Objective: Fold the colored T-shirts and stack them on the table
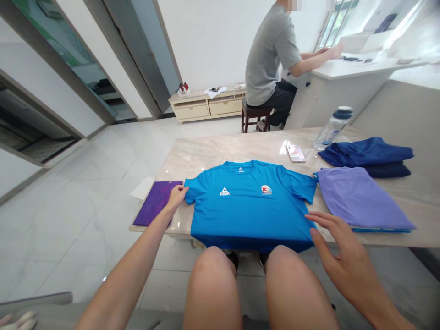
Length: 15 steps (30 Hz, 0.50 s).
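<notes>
At nine o'clock, a folded purple cloth (151, 208) is lying on the table (199, 149). My left hand (176, 196) is crossing its edge, thumb and fingers apparently pinching narrowly on the sleeve of the blue T-shirt (252, 215). The shirt is lying front-up at the centre, its hem hanging over the table's edge at six o'clock. At four o'clock, my right hand (347, 256) is hanging beside the shirt's side, thumb and fingers wide, holding nothing. At three, a lavender cloth (364, 197) is lying close by.

For a smooth lay, I am judging that the left pinch should be staying light, easing the cuff toward nine; the right fingers should be meeting the side edge flat, and supporting the sagging hem.

My left fingertips are partly hiding themselves; my knees (215, 275) are masking what is below the hem. Whether my right fingertips are touching fabric, I cannot tell.
</notes>
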{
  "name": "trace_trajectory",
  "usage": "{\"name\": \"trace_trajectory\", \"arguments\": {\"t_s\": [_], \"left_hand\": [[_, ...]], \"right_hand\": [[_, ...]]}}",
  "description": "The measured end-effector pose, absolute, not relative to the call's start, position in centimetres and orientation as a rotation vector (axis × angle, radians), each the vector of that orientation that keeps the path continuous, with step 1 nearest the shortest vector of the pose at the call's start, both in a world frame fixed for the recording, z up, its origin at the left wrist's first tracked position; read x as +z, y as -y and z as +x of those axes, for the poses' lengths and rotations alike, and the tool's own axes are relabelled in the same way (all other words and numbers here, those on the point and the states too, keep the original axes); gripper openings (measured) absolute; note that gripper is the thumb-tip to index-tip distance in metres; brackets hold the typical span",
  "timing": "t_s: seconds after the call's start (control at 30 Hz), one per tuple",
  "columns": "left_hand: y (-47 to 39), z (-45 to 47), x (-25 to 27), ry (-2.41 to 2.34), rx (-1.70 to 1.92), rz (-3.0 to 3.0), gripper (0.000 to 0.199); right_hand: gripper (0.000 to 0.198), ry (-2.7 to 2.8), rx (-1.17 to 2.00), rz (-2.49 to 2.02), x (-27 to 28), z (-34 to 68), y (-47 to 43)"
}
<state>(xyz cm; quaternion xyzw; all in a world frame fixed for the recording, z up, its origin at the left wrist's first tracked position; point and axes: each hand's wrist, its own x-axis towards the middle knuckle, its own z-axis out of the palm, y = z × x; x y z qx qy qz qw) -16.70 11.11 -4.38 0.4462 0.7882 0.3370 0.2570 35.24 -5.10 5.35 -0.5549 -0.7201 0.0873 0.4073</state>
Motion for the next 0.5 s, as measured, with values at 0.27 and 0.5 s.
{"name": "trace_trajectory", "arguments": {"t_s": [0.27,0.5], "left_hand": [[-11.9,-15.1,-3.2,-2.047,1.168,1.147,0.031],[-14.9,-9.4,-0.7,-1.954,1.223,1.428,0.03]], "right_hand": [[0.025,1.658,0.312,-1.483,6.3,34.6,10.8],[0.024,1.662,0.235,-1.486,4.5,36.2,14.0]]}}
